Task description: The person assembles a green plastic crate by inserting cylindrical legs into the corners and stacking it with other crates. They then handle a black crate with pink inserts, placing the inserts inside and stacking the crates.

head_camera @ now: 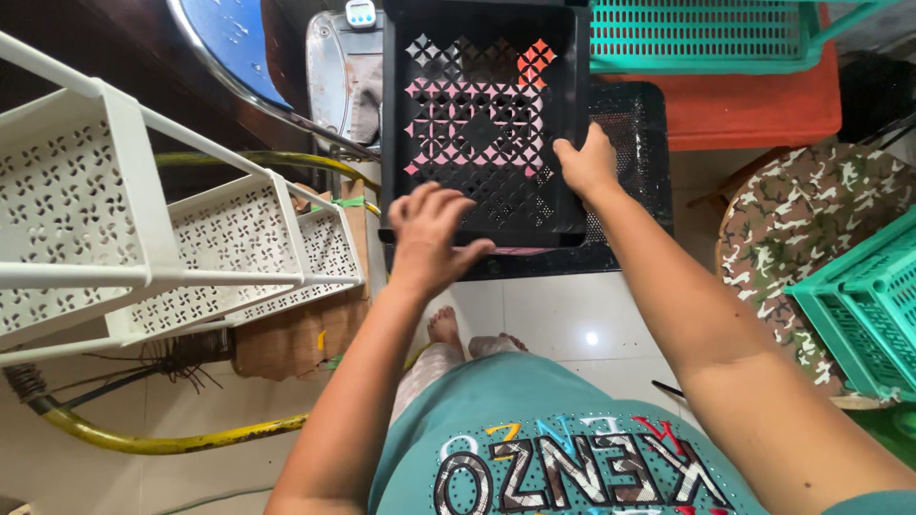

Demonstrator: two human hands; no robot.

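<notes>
Gripping the black perforated tray (482, 124) at upper centre, right hand (587, 164) clamped fingers on its right edge while left hand (427, 234) hovered loose-fingered at the near rim, white rack (143, 238) left; likely positioning it, steady two-handed hold needed next.

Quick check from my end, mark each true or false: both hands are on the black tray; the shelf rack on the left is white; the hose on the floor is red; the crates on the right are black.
1. Both hands are on the black perforated tray: true, left hand at its near edge, right hand on its right side.
2. The shelf rack is white: true.
3. The hose is red: false, yellow.
4. The crates at right are black: false, teal green.
</notes>
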